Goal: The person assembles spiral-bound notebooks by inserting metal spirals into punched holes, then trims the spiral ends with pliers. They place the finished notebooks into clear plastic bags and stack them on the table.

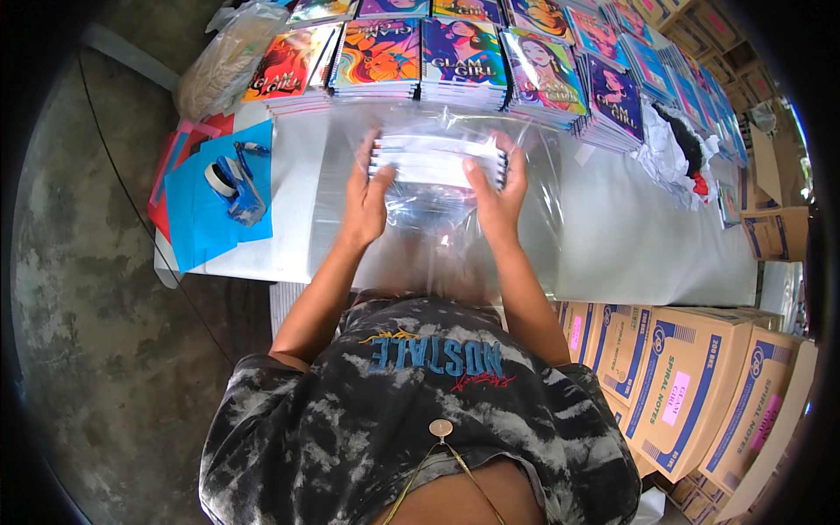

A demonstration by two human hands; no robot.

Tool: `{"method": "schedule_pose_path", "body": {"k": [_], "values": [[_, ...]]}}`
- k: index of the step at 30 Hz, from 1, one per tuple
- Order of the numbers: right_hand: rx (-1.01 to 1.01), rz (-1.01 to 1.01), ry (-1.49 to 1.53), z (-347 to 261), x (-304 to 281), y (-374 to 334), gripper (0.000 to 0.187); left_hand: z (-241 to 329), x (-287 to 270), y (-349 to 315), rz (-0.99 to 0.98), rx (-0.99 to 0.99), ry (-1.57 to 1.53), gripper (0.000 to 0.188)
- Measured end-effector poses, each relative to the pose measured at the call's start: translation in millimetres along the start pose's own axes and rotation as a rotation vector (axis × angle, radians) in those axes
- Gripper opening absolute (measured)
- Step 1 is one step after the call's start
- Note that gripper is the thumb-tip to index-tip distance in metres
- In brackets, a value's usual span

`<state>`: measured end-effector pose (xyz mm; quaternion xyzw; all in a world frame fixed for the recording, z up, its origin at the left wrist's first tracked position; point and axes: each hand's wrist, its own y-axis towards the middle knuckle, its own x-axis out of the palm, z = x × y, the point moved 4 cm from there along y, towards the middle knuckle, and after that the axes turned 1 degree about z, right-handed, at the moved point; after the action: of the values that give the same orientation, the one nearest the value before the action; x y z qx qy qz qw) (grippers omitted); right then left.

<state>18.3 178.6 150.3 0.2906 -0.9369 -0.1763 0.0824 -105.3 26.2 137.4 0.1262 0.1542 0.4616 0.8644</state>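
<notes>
Between my two hands is a stack of spiral notebooks (pixel 429 162), held with its white page edges facing up. My left hand (pixel 369 199) grips the stack's left end, the thumb lying on the near side. At the right end, my right hand (pixel 500 194) clasps it the same way, thumb over the page edges. Clear plastic wrap (pixel 529 236) spreads on the table under and around the stack; whether the notebooks sit inside it or on top, I cannot tell.
Rows of stacked notebooks with colourful covers (pixel 464 57) line the table's far side. A tape dispenser (pixel 236 188) rests on blue sheets (pixel 197 232) at left. Crumpled paper (pixel 669 157) lies at right. Cardboard boxes (pixel 682 385) stand at the lower right. A filled plastic bag (pixel 229 61) sits far left.
</notes>
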Motion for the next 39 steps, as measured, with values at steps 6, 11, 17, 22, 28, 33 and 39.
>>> {"method": "schedule_pose_path", "body": {"k": [6, 11, 17, 22, 28, 33, 39], "values": [[-0.006, 0.129, -0.189, 4.2, 6.8, 3.1, 0.044, 33.0, 20.2, -26.7, 0.209, 0.281, 0.633, 0.034], [-0.384, -0.034, -0.973, -36.4, 17.5, -20.2, 0.05, 64.5, 48.3, -20.7, -0.112, 0.356, 0.897, 0.04], [-0.603, -0.269, -0.844, -35.0, 26.4, -25.4, 0.035, 77.9, 18.9, 28.3, -0.185, 0.245, 0.512, 0.047], [-0.6, -0.275, -0.8, -36.1, 28.3, -23.4, 0.031, 66.2, 26.2, 108.0, -0.741, 0.062, 0.346, 0.029], [-0.597, -0.266, -0.789, -35.5, 25.0, -23.3, 0.033, 90.4, 21.3, 120.2, -0.331, 0.177, 0.329, 0.031], [-0.386, 0.186, -0.125, -29.7, 19.5, -19.8, 0.034, 53.1, 31.5, 39.0, -0.435, 0.395, 0.513, 0.035], [-0.584, -0.045, -0.536, -17.8, 19.5, -24.4, 0.019, 39.3, 27.3, -36.0, -0.251, 0.598, 0.761, 0.042]]}}
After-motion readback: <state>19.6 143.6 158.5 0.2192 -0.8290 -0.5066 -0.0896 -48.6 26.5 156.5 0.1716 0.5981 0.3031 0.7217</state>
